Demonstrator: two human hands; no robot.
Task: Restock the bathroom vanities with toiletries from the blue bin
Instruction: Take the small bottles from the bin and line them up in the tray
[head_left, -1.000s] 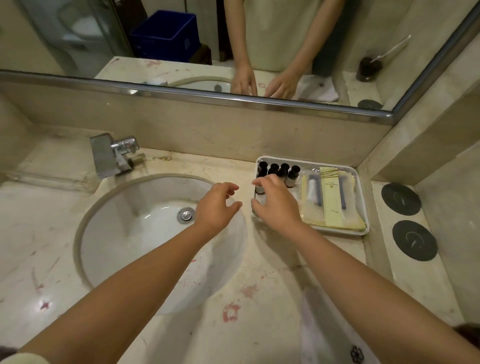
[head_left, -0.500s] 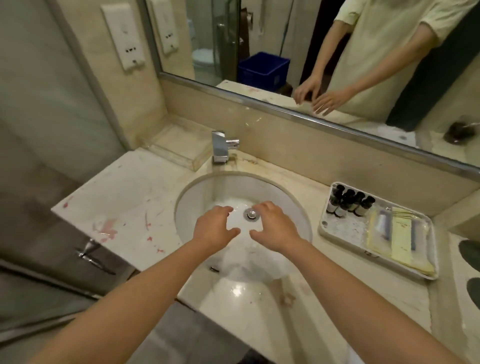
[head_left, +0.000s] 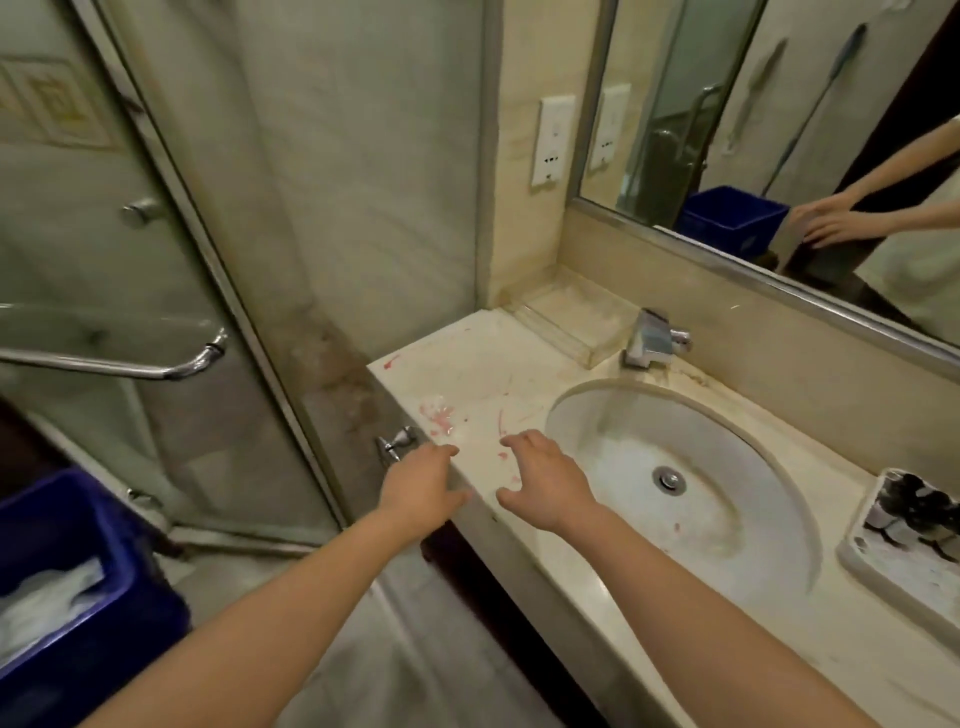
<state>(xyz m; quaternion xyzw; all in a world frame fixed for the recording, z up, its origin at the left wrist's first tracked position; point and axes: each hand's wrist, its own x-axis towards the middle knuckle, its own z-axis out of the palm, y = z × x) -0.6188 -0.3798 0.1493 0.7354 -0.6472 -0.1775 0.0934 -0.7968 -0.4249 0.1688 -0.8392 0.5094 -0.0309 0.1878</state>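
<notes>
Grip slack, left hand (head_left: 421, 486) and right hand (head_left: 545, 483) empty, bottles (head_left: 914, 512) blurred (tray (head_left: 878, 584) cut off)

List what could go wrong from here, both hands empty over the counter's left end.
1. The left hand hangs by the metal knob on the side of the vanity; dropping toward the blue bin could knock it.
2. The bin sits low beside the glass shower door; a hurried reach may hit its handle bar.
3. The small bottles stand packed in the tray; adding more could topple them.
</notes>
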